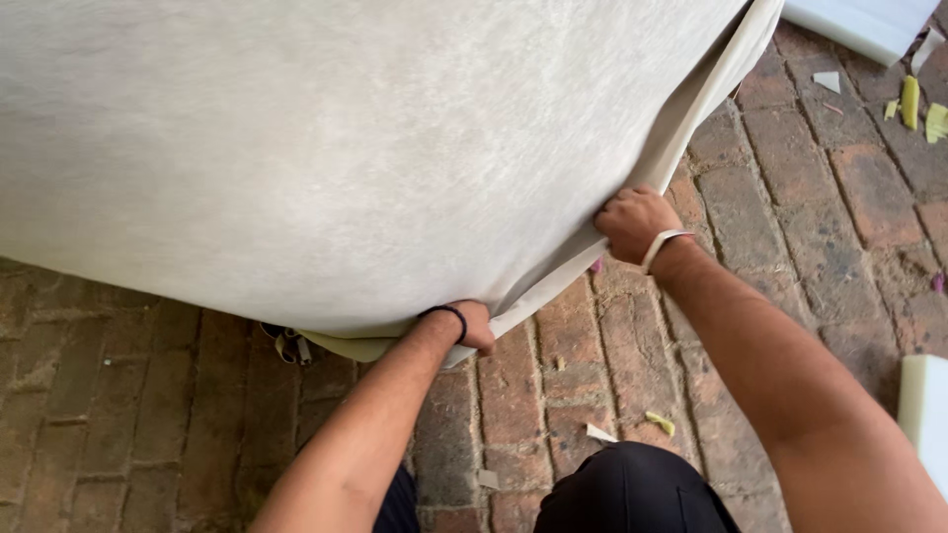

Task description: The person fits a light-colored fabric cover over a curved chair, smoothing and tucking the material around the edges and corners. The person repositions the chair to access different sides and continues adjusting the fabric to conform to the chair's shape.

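Fabric (326,158), pale grey, covers a bulky form above the brick floor (810,227). Left hand (472,326) is tucked under its lower edge, fingers hidden. Right hand (634,223) grips the fabric fold tightly. Foam scraps (910,101) lie well apart.

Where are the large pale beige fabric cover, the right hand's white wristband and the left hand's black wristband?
large pale beige fabric cover (326,148), head view, broad middle surface.
white wristband (664,243), head view, band across right wrist.
black wristband (449,316), head view, band over left wrist.
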Available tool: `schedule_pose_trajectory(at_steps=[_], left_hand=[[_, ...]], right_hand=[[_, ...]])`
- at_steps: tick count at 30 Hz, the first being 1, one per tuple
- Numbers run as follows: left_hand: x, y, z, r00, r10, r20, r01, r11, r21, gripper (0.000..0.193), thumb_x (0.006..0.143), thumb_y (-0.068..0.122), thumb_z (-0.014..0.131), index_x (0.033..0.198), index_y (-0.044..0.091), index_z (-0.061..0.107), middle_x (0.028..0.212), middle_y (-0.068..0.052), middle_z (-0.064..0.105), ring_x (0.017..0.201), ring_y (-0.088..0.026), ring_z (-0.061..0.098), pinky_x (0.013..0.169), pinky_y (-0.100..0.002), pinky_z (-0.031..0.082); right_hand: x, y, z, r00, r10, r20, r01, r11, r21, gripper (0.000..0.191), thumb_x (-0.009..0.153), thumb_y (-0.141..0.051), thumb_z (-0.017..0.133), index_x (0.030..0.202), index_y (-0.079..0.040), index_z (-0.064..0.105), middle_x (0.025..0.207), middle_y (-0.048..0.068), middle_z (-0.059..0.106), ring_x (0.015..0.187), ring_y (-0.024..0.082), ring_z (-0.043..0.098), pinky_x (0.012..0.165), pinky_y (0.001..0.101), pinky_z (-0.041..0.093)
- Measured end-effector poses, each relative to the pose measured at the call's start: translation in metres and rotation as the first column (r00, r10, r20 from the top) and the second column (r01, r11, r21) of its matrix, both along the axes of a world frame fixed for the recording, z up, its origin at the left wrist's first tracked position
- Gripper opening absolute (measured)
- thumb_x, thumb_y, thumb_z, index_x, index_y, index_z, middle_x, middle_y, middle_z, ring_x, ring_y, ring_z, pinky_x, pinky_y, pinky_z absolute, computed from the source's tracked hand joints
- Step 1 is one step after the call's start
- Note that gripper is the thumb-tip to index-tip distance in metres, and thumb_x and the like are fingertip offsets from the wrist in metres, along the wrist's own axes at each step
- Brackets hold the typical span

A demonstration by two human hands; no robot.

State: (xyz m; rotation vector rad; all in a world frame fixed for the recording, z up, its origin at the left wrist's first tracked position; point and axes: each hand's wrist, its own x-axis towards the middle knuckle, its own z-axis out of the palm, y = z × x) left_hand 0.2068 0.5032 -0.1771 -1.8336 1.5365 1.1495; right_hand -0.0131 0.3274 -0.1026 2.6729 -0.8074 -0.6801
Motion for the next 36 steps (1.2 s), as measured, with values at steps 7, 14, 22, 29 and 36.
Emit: schedule_pose_trajectory(at_steps=[7, 14, 22, 29, 36], left_hand=[[0.002, 0.002, -0.021, 0.994, 0.081, 0.067, -0.074, 0.991, -0.112, 0.043, 0.080, 0.030, 0.072, 0.114, 0.004, 0.077, 0.120, -0.021, 0.073, 0.109, -0.032, 0.072, 0.101, -0.042, 0.055], [-0.023, -0.010, 0.025, 0.984, 0.153, 0.089, -0.148, 0.987, -0.065, 0.072, 0.088, 0.035, 0.076, 0.141, -0.004, 0.045, 0.129, -0.024, 0.063, 0.119, -0.033, 0.063, 0.105, -0.041, 0.051], [-0.086, -0.110, 0.171, 0.857, -0.334, 0.392, 0.501, 0.362, -0.786, 0.027, 0.094, 0.020, 0.062, 0.116, 0.004, 0.066, 0.128, -0.017, 0.065, 0.126, -0.029, 0.058, 0.119, -0.048, 0.038], [-0.080, -0.142, 0.227, 0.179, -0.023, 0.984, 0.965, 0.200, -0.171, 0.068, 0.097, 0.023, 0.035, 0.161, 0.003, 0.027, 0.170, -0.018, 0.015, 0.157, -0.031, 0.007, 0.121, -0.052, -0.005], [-0.091, -0.143, 0.225, 0.028, -0.276, 0.961, 0.956, 0.289, 0.055, 0.073, 0.096, 0.028, 0.034, 0.160, -0.004, 0.017, 0.170, -0.021, 0.007, 0.155, -0.036, 0.001, 0.118, -0.055, -0.004]], right_hand=[[0.040, -0.054, -0.022, 0.960, -0.271, -0.070, 0.280, 0.936, 0.215, 0.036, 0.108, -0.037, 0.050, 0.121, -0.012, 0.073, 0.105, 0.014, 0.077, 0.087, 0.017, 0.077, 0.075, 0.0361, 0.065], [0.055, -0.082, -0.024, 0.973, -0.229, -0.042, 0.231, 0.927, 0.296, 0.035, 0.102, -0.038, 0.057, 0.118, -0.014, 0.075, 0.111, 0.012, 0.074, 0.100, 0.023, 0.072, 0.085, 0.0405, 0.059], [0.041, -0.078, -0.008, 0.946, -0.292, 0.138, 0.227, 0.905, 0.359, 0.033, 0.101, -0.037, 0.056, 0.112, -0.014, 0.077, 0.112, 0.011, 0.076, 0.104, 0.023, 0.073, 0.089, 0.0381, 0.059], [0.020, -0.075, 0.007, 0.899, -0.354, 0.257, 0.201, 0.856, 0.477, 0.029, 0.090, -0.028, 0.068, 0.114, -0.015, 0.078, 0.119, 0.011, 0.074, 0.115, 0.025, 0.070, 0.099, 0.0383, 0.054], [-0.045, -0.070, 0.010, 0.768, -0.390, 0.508, 0.012, 0.802, 0.597, 0.032, 0.082, -0.013, 0.067, 0.112, -0.021, 0.077, 0.123, 0.004, 0.070, 0.122, 0.025, 0.062, 0.110, 0.0407, 0.047]])
